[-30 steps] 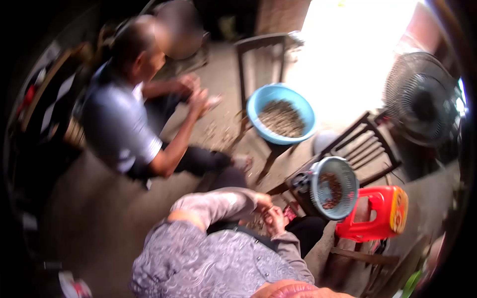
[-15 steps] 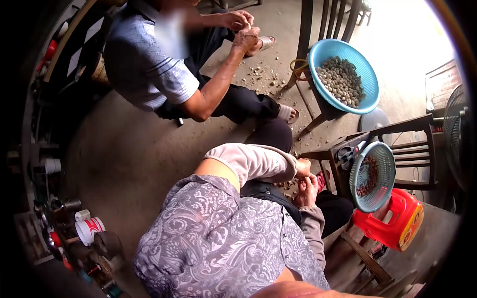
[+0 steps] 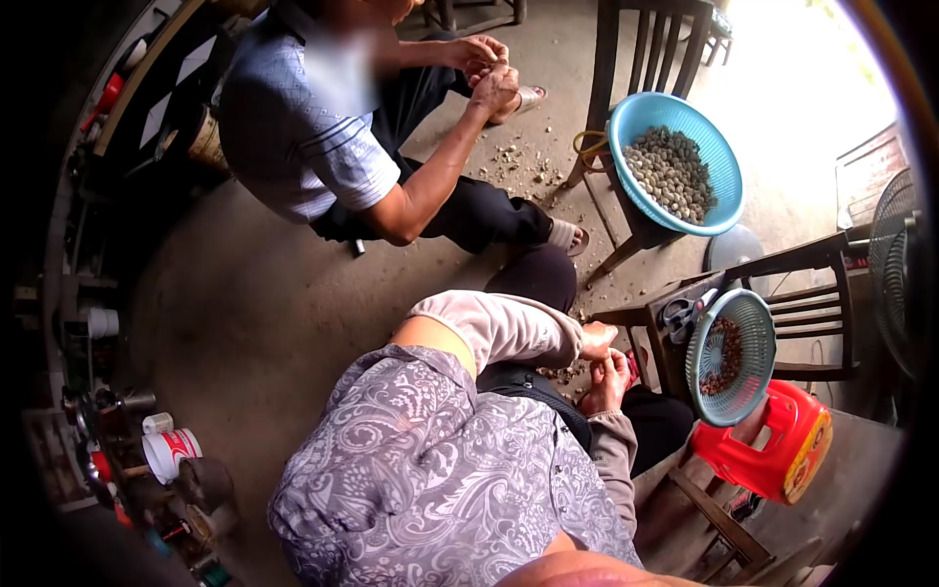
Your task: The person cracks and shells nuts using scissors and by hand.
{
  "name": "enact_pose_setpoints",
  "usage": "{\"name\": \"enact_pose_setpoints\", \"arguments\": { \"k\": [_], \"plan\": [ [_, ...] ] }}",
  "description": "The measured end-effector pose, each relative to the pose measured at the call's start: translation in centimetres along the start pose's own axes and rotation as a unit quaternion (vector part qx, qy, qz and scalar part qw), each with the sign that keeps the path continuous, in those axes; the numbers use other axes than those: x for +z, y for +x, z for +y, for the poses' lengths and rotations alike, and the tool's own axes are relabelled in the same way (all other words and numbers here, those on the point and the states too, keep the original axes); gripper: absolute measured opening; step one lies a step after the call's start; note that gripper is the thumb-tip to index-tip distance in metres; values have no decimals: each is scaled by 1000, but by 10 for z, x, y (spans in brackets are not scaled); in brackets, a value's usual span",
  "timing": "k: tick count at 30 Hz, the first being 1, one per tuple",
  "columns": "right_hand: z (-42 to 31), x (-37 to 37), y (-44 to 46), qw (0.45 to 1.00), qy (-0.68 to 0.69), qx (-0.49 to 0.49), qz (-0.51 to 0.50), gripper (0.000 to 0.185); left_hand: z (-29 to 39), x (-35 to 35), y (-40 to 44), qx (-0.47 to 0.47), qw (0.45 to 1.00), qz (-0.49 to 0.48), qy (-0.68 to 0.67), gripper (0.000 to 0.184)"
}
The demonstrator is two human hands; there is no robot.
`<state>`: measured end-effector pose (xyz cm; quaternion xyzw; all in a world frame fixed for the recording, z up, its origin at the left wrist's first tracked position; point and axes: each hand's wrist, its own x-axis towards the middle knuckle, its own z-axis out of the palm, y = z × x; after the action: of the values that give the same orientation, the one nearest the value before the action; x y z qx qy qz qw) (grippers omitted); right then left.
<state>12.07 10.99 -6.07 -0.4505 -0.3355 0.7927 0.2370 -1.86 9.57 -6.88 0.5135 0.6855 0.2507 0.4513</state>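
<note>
My left hand (image 3: 598, 339) and my right hand (image 3: 605, 380) meet in front of my lap, with the fingertips pinched together. Whatever lies between them is too small to make out. To their right a blue-green plastic basket (image 3: 758, 367) holds small reddish-brown kernels (image 3: 722, 364). Beside that basket, scissors with grey handles (image 3: 677, 315) rest on a dark wooden chair. Farther up, a larger light-blue basket (image 3: 726, 147) on another chair holds a heap of rounded, pale grey-brown pieces (image 3: 670, 174).
Another person (image 3: 328, 147) sits at the upper left, hands (image 3: 492, 76) together at a small item. Shell-like bits (image 3: 528, 168) litter the floor between us. A red plastic stool (image 3: 768, 440) stands at the right, near a fan (image 3: 892, 264). Cluttered shelves, including a white-and-red tub (image 3: 171, 453), line the left.
The whole view has shifted slightly. My hands stay together, with a small change in the fingers. The other person's hands have come closer together.
</note>
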Motion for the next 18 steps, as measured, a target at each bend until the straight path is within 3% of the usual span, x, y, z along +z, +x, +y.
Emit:
{"name": "enact_pose_setpoints", "arguments": {
  "k": [7,10,13,17,18],
  "plan": [
    [-1,-3,1,998,-43,-26,-26,13,-1,-4,3,-58,997,-22,-45,40],
    [-4,-2,1,999,-36,-33,-22,12,8,-10,-5,-123,982,6,-146,36],
    [-4,-1,2,999,-19,-39,1,10,1,-3,8,-99,985,-63,-123,38],
    [3,-16,14,998,39,-45,15,7,28,-26,-10,-85,977,-70,-185,28],
    [3,-17,16,998,53,-43,9,7,29,-21,-10,-95,974,-35,-204,29]
  ]
}}
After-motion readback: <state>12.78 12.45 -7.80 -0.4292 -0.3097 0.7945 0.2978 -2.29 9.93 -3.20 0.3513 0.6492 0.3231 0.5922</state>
